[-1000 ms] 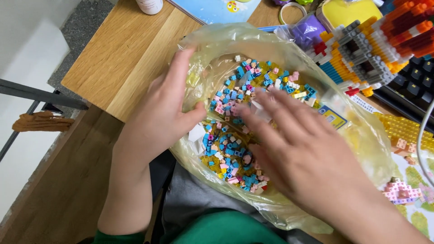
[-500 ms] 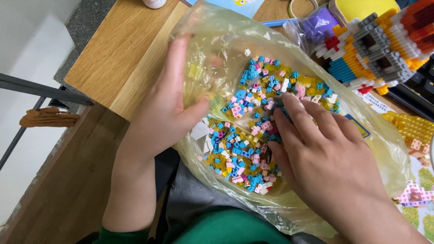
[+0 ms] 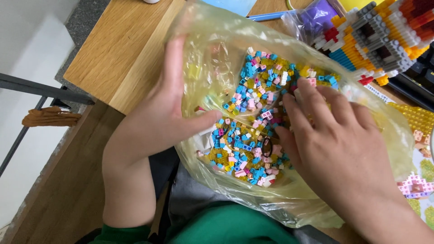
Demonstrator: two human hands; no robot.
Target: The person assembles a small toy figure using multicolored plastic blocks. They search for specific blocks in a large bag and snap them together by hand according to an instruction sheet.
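2 hands (image 3: 343, 149) press a plastic bag (image 3: 212, 49) of tiny bricks (image 3: 253, 131).

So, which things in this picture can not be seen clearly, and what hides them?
- Head view: right hand lies over the tiny bricks; whether its fingertips pinch one is hidden by the hand itself.
- Block model: cut off by the top and right edges.
- Purple bag: contents blurred behind plastic, top cut off.
- Left hand: its palm side is pressed against the clear plastic bag, so the contact is hidden.
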